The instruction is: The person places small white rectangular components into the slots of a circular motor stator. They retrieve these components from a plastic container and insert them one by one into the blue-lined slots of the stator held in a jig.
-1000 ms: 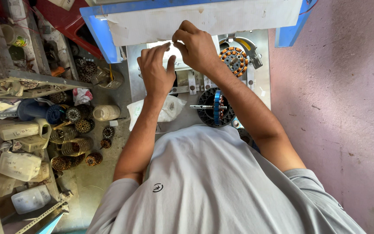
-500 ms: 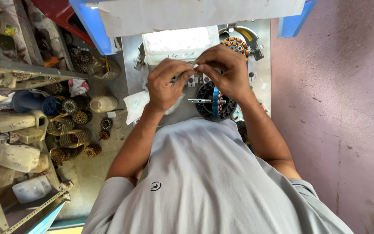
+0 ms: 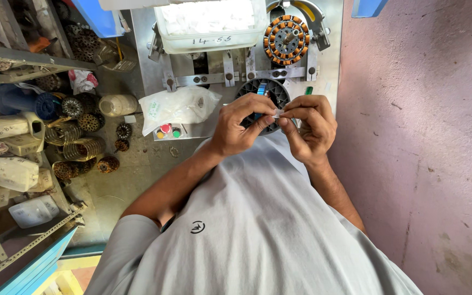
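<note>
Left hand point(image 3: 241, 128) and right hand point(image 3: 310, 128) together pinch one small white strip point(image 3: 278, 113) above one dark round stator point(image 3: 263, 93).

Tabletop point(image 3: 329, 65): a tub point(image 3: 211, 24) is placed at the far edge, a wound stator point(image 3: 286, 33) to its right.
Bag point(image 3: 178, 106): laid left of the hands.
Shelf point(image 3: 6, 54): jugs point(image 3: 9, 172) are kept at the far left.

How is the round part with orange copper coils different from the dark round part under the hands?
The round orange-coiled part sits farther up the metal bench, fully visible, its coils bright orange. The dark round part shows black ribs and is partly hidden by both hands. Both are circular.
</note>
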